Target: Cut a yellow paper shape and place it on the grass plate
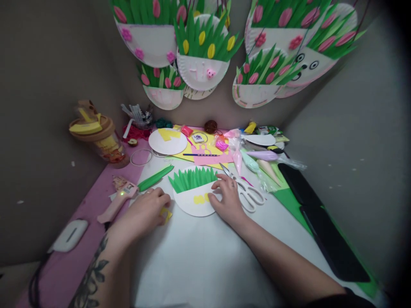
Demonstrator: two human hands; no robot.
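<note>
A half paper plate (192, 205) with green paper grass (192, 178) stuck along its top lies on the white sheet (205, 261). A yellow paper piece (201, 199) sits on the plate's face. My right hand (227, 197) rests flat on the plate's right edge, fingertips beside the yellow piece. Just left of the plate, my left hand (147, 211) pinches a small yellow paper scrap (166, 215). White-handled scissors (247, 191) lie right of my right hand.
A pink glue gun (117, 197) and a green paper strip (155, 178) lie at the left. A whole paper plate (167, 141), coloured papers and piping bags (257, 164) fill the back. A jar (102, 141) stands far left. Finished plate crafts (202, 60) hang on the wall.
</note>
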